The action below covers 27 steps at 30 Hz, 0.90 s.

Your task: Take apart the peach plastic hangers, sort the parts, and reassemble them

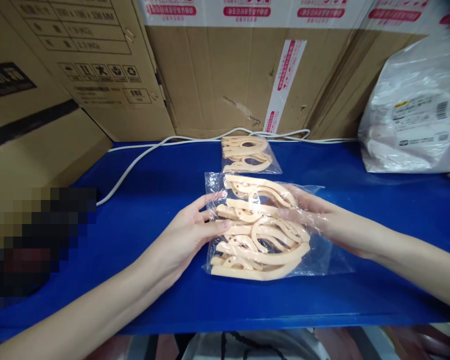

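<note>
Just above the table I see a clear plastic bag (262,257) of several beige pieces that look like folding clothes hangers (243,227). My left hand (195,225) grips its left edge, thumb on top and fingers around the side. On the right, my right hand (318,210) is closed on the bag, its fingers partly seen through shiny film. Whether those fingers are inside or outside the plastic, I cannot tell. Behind lies a second, smaller-looking bag of the same beige pieces (247,150), touched by neither hand.
A white cable (142,152) runs along the back of the blue table (153,300). Cardboard boxes (210,75) wall off the back and left. At the back right stands a labelled white plastic bag (408,110). A dark area on the left is pixelated.
</note>
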Tool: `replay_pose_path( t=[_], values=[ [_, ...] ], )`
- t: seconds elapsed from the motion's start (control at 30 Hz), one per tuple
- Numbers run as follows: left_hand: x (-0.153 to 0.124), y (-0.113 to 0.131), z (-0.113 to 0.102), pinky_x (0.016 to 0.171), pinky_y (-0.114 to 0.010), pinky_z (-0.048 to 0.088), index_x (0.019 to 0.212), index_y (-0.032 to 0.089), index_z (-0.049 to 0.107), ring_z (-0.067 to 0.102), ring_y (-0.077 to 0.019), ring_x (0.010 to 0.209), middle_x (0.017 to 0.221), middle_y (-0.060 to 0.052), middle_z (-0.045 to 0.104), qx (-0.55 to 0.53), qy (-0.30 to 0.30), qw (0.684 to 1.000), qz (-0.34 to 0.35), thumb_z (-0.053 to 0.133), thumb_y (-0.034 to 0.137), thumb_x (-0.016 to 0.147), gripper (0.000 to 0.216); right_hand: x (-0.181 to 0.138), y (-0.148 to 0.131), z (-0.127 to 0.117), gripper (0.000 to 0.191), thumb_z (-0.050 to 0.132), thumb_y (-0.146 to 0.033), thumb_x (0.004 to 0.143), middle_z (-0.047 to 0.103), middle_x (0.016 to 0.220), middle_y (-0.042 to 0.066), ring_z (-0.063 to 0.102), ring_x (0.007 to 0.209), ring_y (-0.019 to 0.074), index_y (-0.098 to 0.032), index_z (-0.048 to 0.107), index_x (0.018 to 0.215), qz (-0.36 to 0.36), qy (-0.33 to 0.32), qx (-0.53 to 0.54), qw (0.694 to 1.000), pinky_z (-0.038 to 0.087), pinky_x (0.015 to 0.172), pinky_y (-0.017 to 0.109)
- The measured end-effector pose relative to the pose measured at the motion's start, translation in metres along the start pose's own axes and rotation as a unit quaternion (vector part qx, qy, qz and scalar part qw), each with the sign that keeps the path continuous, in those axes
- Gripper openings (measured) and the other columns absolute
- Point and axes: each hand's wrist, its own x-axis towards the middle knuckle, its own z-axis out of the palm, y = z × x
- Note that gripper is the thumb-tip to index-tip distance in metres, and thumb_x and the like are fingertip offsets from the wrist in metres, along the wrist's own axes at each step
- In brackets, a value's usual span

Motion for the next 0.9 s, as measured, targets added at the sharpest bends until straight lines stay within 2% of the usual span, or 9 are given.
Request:
replay_pose_path(
  t=[0.13,0.27,0.37,0.5,0.63,0.7,0.8,0.9],
  values=[
    [-0.001,0.003,0.003,0.080,-0.031,0.059,0.131,0.021,0.055,0.075,-0.0247,0.091,0.105,-0.011,0.076,0.000,0.002,1.000,0.002,0.074,0.002,0.073,0.064,-0.001,0.001,0.000,0.068,0.071,-0.042,0.082,0.065,0.133,0.007,0.066,0.115,0.0289,-0.034,0.044,0.144,-0.019,0.003,-0.040,0.999,0.060,0.091,0.045],
    [0.002,0.004,0.005,0.078,-0.031,0.059,0.132,0.020,0.055,0.075,-0.0250,0.091,0.106,-0.012,0.076,0.003,-0.001,1.000,0.000,0.073,0.001,0.073,0.065,0.000,-0.004,0.007,0.073,0.075,-0.045,0.077,0.069,0.125,0.011,0.069,0.108,0.0312,-0.028,0.048,0.143,0.032,0.019,0.005,0.999,0.059,0.090,0.049],
    [0.003,0.003,0.005,0.080,-0.030,0.059,0.135,0.021,0.054,0.074,-0.0233,0.092,0.108,-0.011,0.075,0.003,-0.006,1.000,0.009,0.074,0.004,0.075,0.066,-0.002,-0.007,0.012,0.070,0.078,-0.040,0.076,0.069,0.126,0.011,0.068,0.111,0.0317,-0.026,0.053,0.139,0.059,0.021,0.064,0.996,0.055,0.096,0.050],
    [-0.001,0.004,0.006,0.080,-0.025,0.059,0.135,0.021,0.054,0.074,-0.0200,0.092,0.107,-0.009,0.075,0.006,-0.012,1.000,0.010,0.075,0.004,0.076,0.066,-0.005,-0.010,0.015,0.083,0.085,-0.029,0.066,0.064,0.134,0.006,0.062,0.121,0.0307,-0.032,0.049,0.141,0.062,0.044,0.098,0.992,0.055,0.099,0.045],
    [-0.005,0.010,0.003,0.072,-0.019,0.060,0.129,0.021,0.060,0.074,-0.0158,0.085,0.105,-0.008,0.076,0.011,0.013,1.000,0.000,0.070,0.014,0.085,0.046,-0.005,-0.008,0.015,0.083,0.085,-0.026,0.067,0.063,0.137,0.003,0.060,0.124,0.0310,-0.037,0.049,0.141,0.057,0.033,0.100,0.993,0.055,0.099,0.045],
    [-0.006,0.013,-0.003,0.071,-0.020,0.061,0.124,0.020,0.064,0.075,-0.0160,0.083,0.107,-0.009,0.076,0.028,0.036,0.999,0.001,0.065,0.016,0.089,0.036,-0.004,-0.004,0.014,0.080,0.085,-0.026,0.066,0.063,0.136,0.003,0.061,0.122,0.0301,-0.035,0.052,0.138,0.056,0.036,0.105,0.992,0.055,0.099,0.044],
    [-0.006,0.020,-0.020,0.070,-0.022,0.063,0.118,0.019,0.068,0.075,-0.0199,0.089,0.116,-0.010,0.074,0.079,0.057,0.995,0.002,0.067,0.014,0.086,0.033,-0.005,0.004,0.010,0.075,0.086,-0.026,0.063,0.067,0.130,0.003,0.065,0.116,0.0284,-0.031,0.055,0.131,0.061,0.042,0.118,0.990,0.056,0.097,0.042],
    [-0.013,0.039,-0.045,0.059,-0.019,0.061,0.114,0.021,0.071,0.075,-0.0204,0.084,0.120,-0.010,0.072,0.162,0.113,0.980,0.021,0.073,0.017,0.080,0.034,-0.007,0.012,0.007,0.070,0.087,-0.027,0.061,0.072,0.119,0.003,0.069,0.107,0.0266,-0.027,0.056,0.124,0.083,0.042,0.111,0.989,0.057,0.094,0.040]
  ],
)
